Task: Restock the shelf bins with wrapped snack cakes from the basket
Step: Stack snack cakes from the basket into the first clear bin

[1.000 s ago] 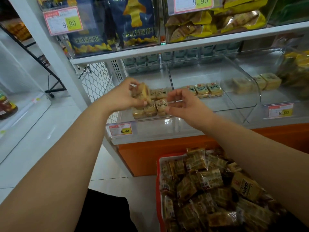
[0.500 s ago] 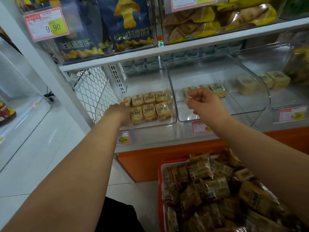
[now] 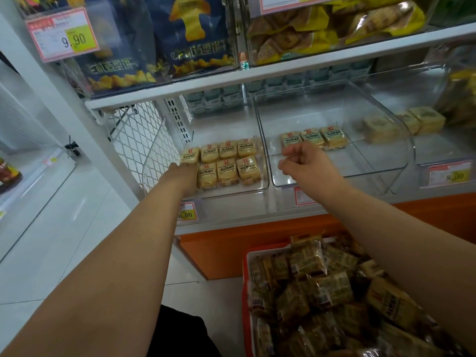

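Observation:
Two rows of wrapped snack cakes (image 3: 228,161) lie in the clear left shelf bin (image 3: 231,193). My left hand (image 3: 180,176) reaches into that bin's front left corner, just below the leftmost back-row cake (image 3: 190,154); its fingers curl down out of sight. Three more cakes (image 3: 313,137) line the back of the middle bin (image 3: 342,176). My right hand (image 3: 306,163) hovers just in front of them with fingers curled in and nothing visible in it. The red basket (image 3: 246,261) at the bottom right is heaped with wrapped cakes (image 3: 324,289).
A third bin (image 3: 438,155) at the right holds paler square cakes (image 3: 425,119). The shelf above (image 3: 309,65) carries blue snack bags and yellow packs. Price tags (image 3: 187,212) hang on the bin fronts. White tiled floor (image 3: 64,228) lies to the left.
My left hand, which held cakes up in front of the bin, has dropped into the bin's front left corner. My right hand moved right to the middle bin. The camera leaned closer.

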### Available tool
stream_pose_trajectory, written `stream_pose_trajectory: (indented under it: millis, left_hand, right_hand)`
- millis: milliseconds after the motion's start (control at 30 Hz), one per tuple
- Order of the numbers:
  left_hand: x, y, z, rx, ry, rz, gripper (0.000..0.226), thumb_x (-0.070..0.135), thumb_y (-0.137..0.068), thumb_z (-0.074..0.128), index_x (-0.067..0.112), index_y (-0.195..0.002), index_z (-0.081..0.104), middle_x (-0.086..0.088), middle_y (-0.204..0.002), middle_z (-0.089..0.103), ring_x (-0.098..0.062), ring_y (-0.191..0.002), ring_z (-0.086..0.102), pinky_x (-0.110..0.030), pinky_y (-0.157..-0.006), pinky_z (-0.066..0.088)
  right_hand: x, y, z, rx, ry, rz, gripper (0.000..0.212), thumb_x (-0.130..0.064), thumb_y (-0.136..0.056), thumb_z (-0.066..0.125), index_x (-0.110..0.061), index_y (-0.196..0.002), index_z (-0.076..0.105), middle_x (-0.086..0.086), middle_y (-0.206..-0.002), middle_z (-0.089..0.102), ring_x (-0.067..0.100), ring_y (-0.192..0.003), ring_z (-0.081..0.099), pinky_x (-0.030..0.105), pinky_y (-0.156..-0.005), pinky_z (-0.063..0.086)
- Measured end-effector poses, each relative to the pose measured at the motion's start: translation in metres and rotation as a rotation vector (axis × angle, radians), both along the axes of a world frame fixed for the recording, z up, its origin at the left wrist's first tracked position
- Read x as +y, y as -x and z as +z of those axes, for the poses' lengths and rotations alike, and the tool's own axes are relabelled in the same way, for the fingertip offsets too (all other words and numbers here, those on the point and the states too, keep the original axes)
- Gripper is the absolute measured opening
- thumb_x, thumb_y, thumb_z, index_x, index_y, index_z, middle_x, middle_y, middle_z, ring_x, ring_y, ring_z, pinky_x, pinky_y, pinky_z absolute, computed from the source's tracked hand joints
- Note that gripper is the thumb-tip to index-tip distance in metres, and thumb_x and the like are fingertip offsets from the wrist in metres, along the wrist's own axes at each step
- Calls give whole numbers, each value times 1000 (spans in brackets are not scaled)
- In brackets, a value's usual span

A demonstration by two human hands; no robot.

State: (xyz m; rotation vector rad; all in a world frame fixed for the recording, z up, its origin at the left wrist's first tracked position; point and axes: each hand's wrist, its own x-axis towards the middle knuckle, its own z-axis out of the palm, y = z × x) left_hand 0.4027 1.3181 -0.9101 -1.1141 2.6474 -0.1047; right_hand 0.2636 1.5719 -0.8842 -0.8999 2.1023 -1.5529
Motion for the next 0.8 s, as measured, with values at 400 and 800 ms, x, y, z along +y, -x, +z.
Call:
stream_pose_trajectory:
  millis: [400, 800]
  left_hand:
    - [3, 8, 11, 24, -181, 65, 80, 26, -92, 60, 16, -156, 14, -15, -161, 11, -39, -143, 21, -48, -118, 26]
    - [-1, 28, -21, 214, -245, -201, 58, 50, -95, 50, 41, -150, 32, -2, -159, 28, -31, -144, 26, -47, -118, 24]
  right_hand:
    - [3, -8, -12, 244, -106, 80, 13, -19, -94, 60, -29, -102, 59, -14, -89, 61, 0, -77, 58, 11, -57, 45]
    - [-119, 15, 50, 1011, -710, 472, 35, -26, -87, 66, -22, -119, 53, 1, -119, 58, 20, -99, 55, 32, -72, 44]
